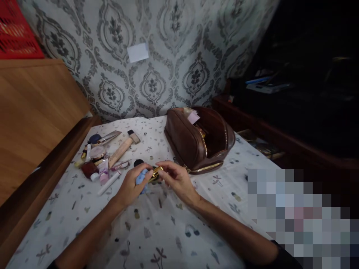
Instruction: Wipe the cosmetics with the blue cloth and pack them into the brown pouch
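Observation:
My left hand [132,184] is closed around a crumpled light blue cloth [142,177]. Between the fingertips of both hands is a small shiny gold item [157,172], and its exact kind cannot be made out. My right hand [178,180] pinches this item from the right. Just behind my left hand sits a dark round object [138,163], partly hidden. A brown toiletry bag [183,140] stands unzipped to the right, with a pink packet [193,117] showing at its opening. Left of my hands lie a white tube [109,183], a pink-and-white squeeze tube [103,172] and a beige tube [120,152].
More cosmetics are grouped at the left: a small black-capped bottle [134,136], a round compact [97,152] and a dark red bottle [90,171]. A patterned sheet [157,239] covers the surface. Wooden furniture [36,119] borders the left, and a papered wall [151,82] the back.

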Demonstrator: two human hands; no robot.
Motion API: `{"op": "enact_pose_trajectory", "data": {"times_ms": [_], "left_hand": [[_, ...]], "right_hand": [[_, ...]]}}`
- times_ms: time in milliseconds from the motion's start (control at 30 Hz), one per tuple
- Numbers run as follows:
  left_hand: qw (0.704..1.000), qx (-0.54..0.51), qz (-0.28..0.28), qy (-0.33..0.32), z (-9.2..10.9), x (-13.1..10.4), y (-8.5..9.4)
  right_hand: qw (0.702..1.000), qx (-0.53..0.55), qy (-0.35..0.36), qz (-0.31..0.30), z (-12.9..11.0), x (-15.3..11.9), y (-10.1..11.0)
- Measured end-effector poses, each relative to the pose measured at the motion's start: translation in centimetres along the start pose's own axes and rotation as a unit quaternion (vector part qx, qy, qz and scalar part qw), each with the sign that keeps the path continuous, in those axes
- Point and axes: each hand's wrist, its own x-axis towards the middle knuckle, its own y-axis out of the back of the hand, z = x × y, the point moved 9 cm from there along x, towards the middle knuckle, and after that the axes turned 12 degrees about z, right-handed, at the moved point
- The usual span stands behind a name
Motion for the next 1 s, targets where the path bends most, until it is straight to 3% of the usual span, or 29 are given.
{"op": "enact_pose_trajectory", "data": {"times_ms": [100,200,333,433,600,833,1000], "left_hand": [[0.999,0.020,-0.025,-0.043,1.8,0.6,-0.6],[0.998,-0.029,-0.037,-0.040,2.4,1.0,-1.6],[0.996,-0.079,0.016,-0.024,2.0,0.7,-2.4],[0.993,-0.105,0.058,0.000,1.0,0.1,-2.5],[0.988,-0.129,0.076,0.026,-0.1,-0.6,-2.0],[0.990,-0.091,0.102,-0.040,-0.1,-0.9,-1.6],[0.989,-0.064,0.116,-0.072,0.5,-1.1,-1.4]], "right_hand": [[0.999,-0.011,0.028,0.017,-0.5,0.0,0.2],[0.998,0.022,0.012,0.054,0.0,0.1,0.8],[0.996,0.018,0.013,0.087,0.5,-0.3,1.4],[0.997,-0.012,0.046,0.061,0.6,-0.8,1.0],[0.996,-0.051,0.078,-0.004,1.3,-1.2,0.0],[0.993,-0.067,0.087,-0.049,1.8,-1.0,-0.4],[0.991,-0.090,0.089,-0.049,1.8,-1.1,-0.1]]}}
